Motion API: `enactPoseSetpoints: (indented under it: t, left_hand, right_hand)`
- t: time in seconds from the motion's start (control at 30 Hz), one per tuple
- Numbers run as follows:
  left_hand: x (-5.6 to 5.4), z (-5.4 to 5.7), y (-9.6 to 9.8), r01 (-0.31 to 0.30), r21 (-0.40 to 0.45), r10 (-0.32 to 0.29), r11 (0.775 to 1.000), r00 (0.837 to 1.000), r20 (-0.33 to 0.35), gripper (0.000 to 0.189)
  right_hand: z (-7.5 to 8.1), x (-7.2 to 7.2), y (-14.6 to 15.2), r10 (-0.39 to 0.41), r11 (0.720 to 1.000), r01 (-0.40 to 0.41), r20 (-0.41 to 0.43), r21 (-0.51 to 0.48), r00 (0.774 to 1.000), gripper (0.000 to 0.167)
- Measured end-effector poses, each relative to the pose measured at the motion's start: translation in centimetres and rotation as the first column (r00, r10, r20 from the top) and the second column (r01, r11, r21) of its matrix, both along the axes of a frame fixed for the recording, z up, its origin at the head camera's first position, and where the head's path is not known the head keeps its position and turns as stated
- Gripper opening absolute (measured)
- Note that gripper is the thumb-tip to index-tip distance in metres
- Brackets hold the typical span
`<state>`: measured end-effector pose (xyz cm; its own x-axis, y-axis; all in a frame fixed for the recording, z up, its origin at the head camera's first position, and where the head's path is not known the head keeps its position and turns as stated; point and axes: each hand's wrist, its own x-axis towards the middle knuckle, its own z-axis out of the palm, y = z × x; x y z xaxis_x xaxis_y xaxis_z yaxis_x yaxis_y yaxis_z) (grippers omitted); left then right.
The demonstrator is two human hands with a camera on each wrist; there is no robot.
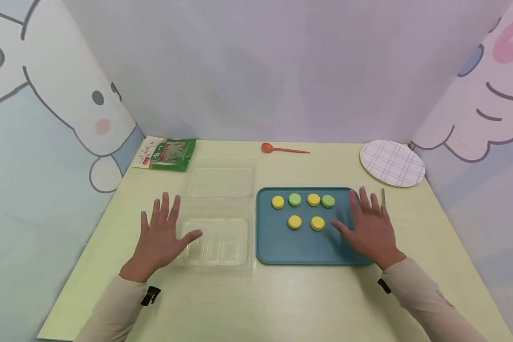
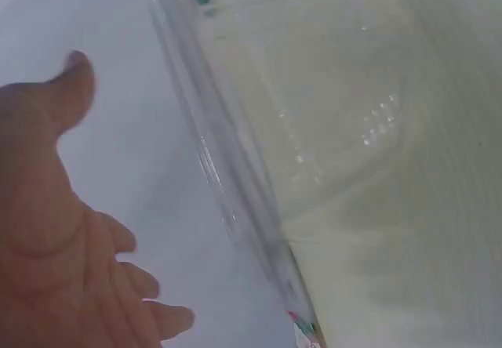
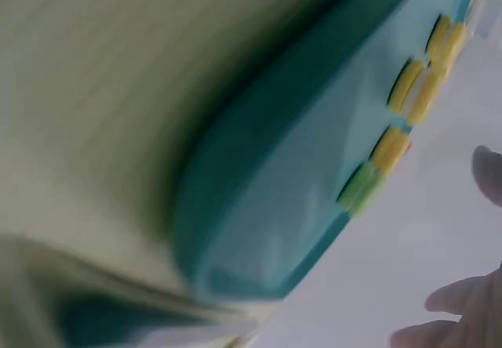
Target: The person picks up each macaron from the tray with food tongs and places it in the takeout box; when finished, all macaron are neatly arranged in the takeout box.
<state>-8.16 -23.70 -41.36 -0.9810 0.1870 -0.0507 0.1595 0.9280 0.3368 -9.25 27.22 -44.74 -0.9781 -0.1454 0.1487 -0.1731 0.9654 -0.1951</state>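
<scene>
My left hand, fingers spread, hovers at the left side of a clear plastic clamshell box, whose lid lies opened toward the back. In the left wrist view the palm and the box are apart. With fingers spread too, my right hand is above the right end of a blue-teal tray and holds nothing. Several yellow macarons and two green macarons sit on the tray, left of that hand. The right wrist view shows the tray's edge with macarons along it.
A green and white food packet lies at the back left. An orange-red spoon lies at the back middle. At the back right is a white checked plate. A thin metal utensil lies partly hidden behind my right hand.
</scene>
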Motion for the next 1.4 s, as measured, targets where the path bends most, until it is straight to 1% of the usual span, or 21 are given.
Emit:
enactPoseSetpoints:
  t: [0.07, 0.13, 0.2, 0.23, 0.3, 0.37, 0.4, 0.43, 0.47, 0.5, 0.53, 0.6, 0.7, 0.77, 0.87, 0.97, 1.07, 1.1, 1.17, 1.3, 1.4]
  left_hand:
    - [-0.2, 0.4, -0.7, -0.039, 0.062, 0.033, 0.997, 0.995, 0.094, 0.102]
    - [-0.4, 0.8, -1.7, -0.082, 0.125, 0.058, 0.989, 0.982, 0.180, 0.094]
    - [-0.6, 1.0, -2.6, -0.129, 0.183, 0.077, 0.975, 0.961, 0.265, 0.084]
    - [-0.7, 1.0, -3.0, -0.155, 0.219, 0.083, 0.963, 0.948, 0.306, 0.079]
    - [-0.9, 0.8, -3.6, -0.208, 0.308, 0.084, 0.928, 0.925, 0.371, 0.072]
    - [-1.1, 0.5, -3.9, -0.269, 0.402, 0.080, 0.875, 0.900, 0.429, 0.066]
    - [-1.2, 0.3, -4.0, -0.292, 0.441, 0.076, 0.849, 0.893, 0.444, 0.064]
    - [-1.3, 0.2, -4.1, -0.319, 0.477, 0.077, 0.819, 0.885, 0.460, 0.062]
    - [-1.3, 0.0, -4.1, -0.341, 0.502, 0.080, 0.794, 0.879, 0.470, 0.061]
    - [-1.4, -0.1, -4.1, -0.360, 0.516, 0.086, 0.777, 0.874, 0.479, 0.062]
    - [-1.4, -0.2, -4.1, -0.373, 0.525, 0.091, 0.765, 0.869, 0.486, 0.062]
    - [-1.5, -0.5, -4.1, -0.387, 0.526, 0.094, 0.757, 0.862, 0.498, 0.063]
    - [-1.6, -0.7, -4.1, -0.406, 0.526, 0.097, 0.747, 0.850, 0.518, 0.064]
    - [-1.6, -0.8, -4.2, -0.406, 0.527, 0.096, 0.747, 0.849, 0.519, 0.062]
    - [-1.5, -0.9, -4.4, -0.405, 0.531, 0.091, 0.744, 0.849, 0.520, 0.058]
    - [-1.4, -1.0, -4.5, -0.412, 0.528, 0.088, 0.742, 0.842, 0.532, 0.056]
    - [-1.4, -1.1, -4.6, -0.424, 0.516, 0.096, 0.744, 0.832, 0.546, 0.057]
    - [-1.5, -1.1, -4.6, -0.427, 0.512, 0.101, 0.745, 0.831, 0.546, 0.057]
    - [-1.5, -1.2, -4.6, -0.426, 0.514, 0.105, 0.745, 0.835, 0.540, 0.056]
    - [-1.6, -1.3, -4.6, -0.433, 0.522, 0.123, 0.735, 0.842, 0.525, 0.054]
    - [-1.6, -1.5, -4.6, -0.445, 0.521, 0.133, 0.728, 0.838, 0.529, 0.053]
  right_hand:
    - [0.3, 0.1, 1.1, -0.057, 0.997, 0.060, 0.092, -0.038, 0.994, 0.090]
    - [0.7, 0.1, 2.4, -0.119, 0.989, 0.132, 0.181, -0.060, 0.976, 0.086]
    - [1.1, 0.2, 3.7, -0.179, 0.977, 0.203, 0.272, -0.063, 0.945, 0.078]
    - [1.3, 0.1, 4.2, -0.206, 0.970, 0.235, 0.318, -0.057, 0.926, 0.073]
    - [1.5, 0.0, 5.4, -0.240, 0.961, 0.275, 0.390, -0.035, 0.889, 0.067]
    - [1.5, -0.1, 6.3, -0.256, 0.956, 0.294, 0.454, -0.014, 0.854, 0.065]
    - [1.4, -0.1, 6.7, -0.257, 0.955, 0.297, 0.477, -0.009, 0.840, 0.064]
    - [1.4, -0.2, 7.0, -0.247, 0.956, 0.292, 0.498, -0.013, 0.831, 0.064]
    - [1.3, -0.3, 7.3, -0.237, 0.959, 0.284, 0.508, -0.014, 0.828, 0.064]
    - [1.2, -0.3, 7.5, -0.226, 0.961, 0.275, 0.515, -0.020, 0.827, 0.063]
    - [1.1, -0.4, 7.7, -0.215, 0.964, 0.266, 0.515, -0.026, 0.830, 0.062]
    - [1.0, -0.4, 8.0, -0.196, 0.967, 0.251, 0.509, -0.040, 0.838, 0.062]
    - [0.9, -0.4, 8.3, -0.194, 0.968, 0.248, 0.500, -0.044, 0.844, 0.065]
    - [0.8, -0.3, 8.3, -0.201, 0.965, 0.259, 0.503, -0.048, 0.840, 0.067]
    - [0.6, -0.2, 8.1, -0.206, 0.961, 0.272, 0.515, -0.055, 0.832, 0.064]
    - [0.3, 0.0, 7.9, -0.211, 0.959, 0.280, 0.524, -0.055, 0.825, 0.065]
    - [0.0, -0.1, 7.9, -0.215, 0.956, 0.286, 0.523, -0.059, 0.825, 0.067]
    - [0.0, -0.1, 7.9, -0.214, 0.956, 0.286, 0.521, -0.059, 0.826, 0.067]
    - [-0.1, -0.1, 7.9, -0.210, 0.957, 0.282, 0.514, -0.065, 0.832, 0.064]
    - [0.1, -0.1, 8.0, -0.199, 0.958, 0.273, 0.489, -0.085, 0.849, 0.057]
    - [0.4, 0.1, 7.9, -0.208, 0.952, 0.287, 0.460, -0.107, 0.863, 0.056]
